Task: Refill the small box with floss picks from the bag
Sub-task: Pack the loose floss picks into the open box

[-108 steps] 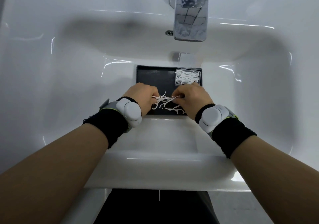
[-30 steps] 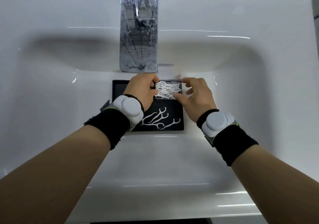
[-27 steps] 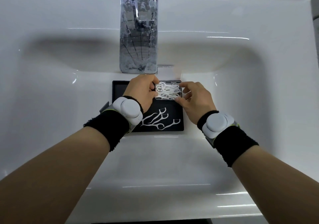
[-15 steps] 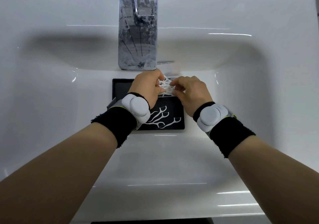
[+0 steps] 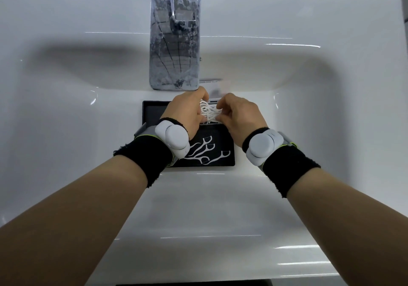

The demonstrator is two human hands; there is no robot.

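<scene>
A small clear box sits at the back right of a black tray [image 5: 152, 113], its open lid [image 5: 215, 87] standing up behind it. A heap of white floss picks [image 5: 209, 112] fills the box. My left hand [image 5: 185, 113] curls its fingers over the heap from the left. My right hand [image 5: 240, 115] pinches picks at the heap's right side. Both hands hide most of the box. Several loose floss picks [image 5: 207, 151] lie fanned out on the tray's front part. No bag is in view.
The tray lies on the floor of a white sink basin [image 5: 88, 131]. A chrome faucet [image 5: 175, 34] juts out just above and behind the hands. Both wrists wear black bands with white sensor units.
Both hands have closed in over the box, so the heap of picks is now mostly covered. The loose picks stay on the tray's front.
</scene>
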